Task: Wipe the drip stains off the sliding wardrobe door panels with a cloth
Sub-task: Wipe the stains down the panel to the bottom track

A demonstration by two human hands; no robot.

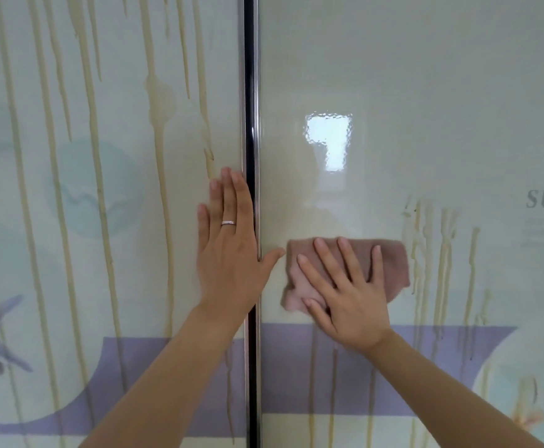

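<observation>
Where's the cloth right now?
The pink cloth is flat on the right door panel, under the right hand, just right of the dark centre frame.

Pink cloth (390, 263) flat on stained panel (425, 140)

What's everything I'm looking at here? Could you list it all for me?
Glossy pale sliding door panels: two, with pastel prints, filling the view.
Dark metal frame strip: one, vertical between the panels.
Yellowish drip stains: many, mostly on the left panel, some right of the cloth.
Pink folded cloth: one, flat on the right panel.
Silver ring: one, on the left hand.
Hands: left hand flat beside the strip; right hand pressing the cloth.
</observation>
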